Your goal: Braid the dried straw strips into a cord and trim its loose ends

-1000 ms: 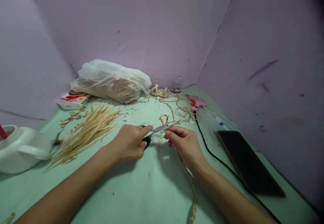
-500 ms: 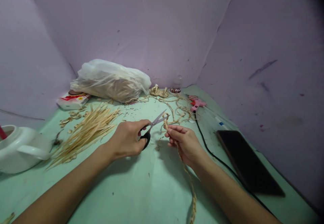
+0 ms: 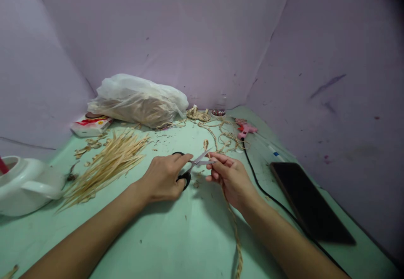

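On our bench (image 3: 176, 237), a plastic bag (image 3: 139, 102) sits far left. Nearer, our right hand (image 3: 232, 176) pinches a braided cord (image 3: 237, 251) trailing to the near side; our left hand (image 3: 162, 177), apart from it, grips scissors (image 3: 194, 163), blades parted by the cord's far end.

Looks like a small craft corner, hemmed in at the back and both sides by scuffed purple walls (image 3: 176, 39) and filled by a pale green tabletop (image 3: 158, 249). Shows itself as such in the scissors (image 3: 194, 163), the straw-coloured braid (image 3: 236, 237), the loose strips (image 3: 110, 165) fanned out at the left, the scattered scraps (image 3: 94, 143), and the pink glue gun (image 3: 247, 131) with its black cord (image 3: 258, 181). Leaves open whether home or workshop, with a phone (image 3: 311, 203), a white jug (image 3: 30, 188) and a plastic bag (image 3: 139, 100) alongside.
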{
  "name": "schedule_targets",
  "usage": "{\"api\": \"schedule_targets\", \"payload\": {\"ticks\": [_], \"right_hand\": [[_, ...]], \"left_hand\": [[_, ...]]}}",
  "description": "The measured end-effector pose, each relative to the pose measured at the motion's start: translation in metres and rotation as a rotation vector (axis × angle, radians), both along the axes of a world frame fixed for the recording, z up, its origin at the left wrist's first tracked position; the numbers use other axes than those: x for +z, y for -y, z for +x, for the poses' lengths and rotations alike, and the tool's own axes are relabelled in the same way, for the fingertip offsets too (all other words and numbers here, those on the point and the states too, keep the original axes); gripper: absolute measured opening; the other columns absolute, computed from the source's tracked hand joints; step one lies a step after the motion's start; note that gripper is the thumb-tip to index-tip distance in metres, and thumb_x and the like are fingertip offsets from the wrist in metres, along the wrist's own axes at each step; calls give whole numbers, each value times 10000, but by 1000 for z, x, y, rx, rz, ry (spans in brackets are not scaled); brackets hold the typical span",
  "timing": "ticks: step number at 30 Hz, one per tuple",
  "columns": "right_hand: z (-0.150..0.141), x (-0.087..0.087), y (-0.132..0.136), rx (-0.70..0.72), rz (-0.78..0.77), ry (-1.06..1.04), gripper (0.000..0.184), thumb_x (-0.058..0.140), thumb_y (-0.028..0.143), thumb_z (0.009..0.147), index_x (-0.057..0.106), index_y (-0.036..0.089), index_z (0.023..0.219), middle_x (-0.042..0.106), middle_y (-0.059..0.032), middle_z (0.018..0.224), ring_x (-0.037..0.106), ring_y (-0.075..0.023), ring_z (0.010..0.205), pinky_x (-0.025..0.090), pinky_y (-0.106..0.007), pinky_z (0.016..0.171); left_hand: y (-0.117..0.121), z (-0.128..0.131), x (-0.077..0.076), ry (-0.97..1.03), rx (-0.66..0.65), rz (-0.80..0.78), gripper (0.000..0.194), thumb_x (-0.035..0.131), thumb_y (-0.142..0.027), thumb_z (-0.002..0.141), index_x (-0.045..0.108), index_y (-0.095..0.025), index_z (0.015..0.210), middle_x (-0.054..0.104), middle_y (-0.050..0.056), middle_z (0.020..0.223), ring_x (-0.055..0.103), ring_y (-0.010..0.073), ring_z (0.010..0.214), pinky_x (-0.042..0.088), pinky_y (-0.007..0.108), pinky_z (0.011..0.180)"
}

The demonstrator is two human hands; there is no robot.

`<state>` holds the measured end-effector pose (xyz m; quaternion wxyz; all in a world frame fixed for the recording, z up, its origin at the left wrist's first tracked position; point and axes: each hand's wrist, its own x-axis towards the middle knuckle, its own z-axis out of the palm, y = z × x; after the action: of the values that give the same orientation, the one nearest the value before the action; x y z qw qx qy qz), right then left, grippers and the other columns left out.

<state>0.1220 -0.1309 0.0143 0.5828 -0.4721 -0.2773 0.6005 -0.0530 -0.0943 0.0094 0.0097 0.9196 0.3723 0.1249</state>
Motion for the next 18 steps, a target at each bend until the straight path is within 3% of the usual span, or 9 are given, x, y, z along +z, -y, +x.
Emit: {"api": "schedule_targets", "payload": {"ticks": [4, 11, 18], "right_hand": [[0, 1, 0, 29, -37, -51, 166, 630, 159, 612, 639, 130, 775, 566, 16, 593, 398, -37, 405, 473, -209, 456], [0, 3, -1, 62, -35, -107, 243, 551, 45, 524, 611, 128, 745, 449, 54, 515, 321, -29, 386, 224, -136, 293], [-1, 8, 3, 94, -87, -85, 253, 562, 73, 553, 604, 124, 797, 416, 80, 453, 236, -22, 346, 180, -136, 269]], "left_hand": [[-1, 0, 0, 1, 6, 1, 553, 462, -213, 680, 405, -189, 1229, 612, 64, 969, 583, 222, 844, 426, 318, 663], [1, 0, 2, -64, 14, 32, 552, 454, -226, 692, 401, -186, 1240, 604, 69, 947, 581, 228, 827, 432, 329, 644], [2, 2, 3, -76, 38, 44, 562, 442, -234, 704, 389, -167, 1260, 601, 74, 930, 581, 227, 799, 437, 333, 634]]}}
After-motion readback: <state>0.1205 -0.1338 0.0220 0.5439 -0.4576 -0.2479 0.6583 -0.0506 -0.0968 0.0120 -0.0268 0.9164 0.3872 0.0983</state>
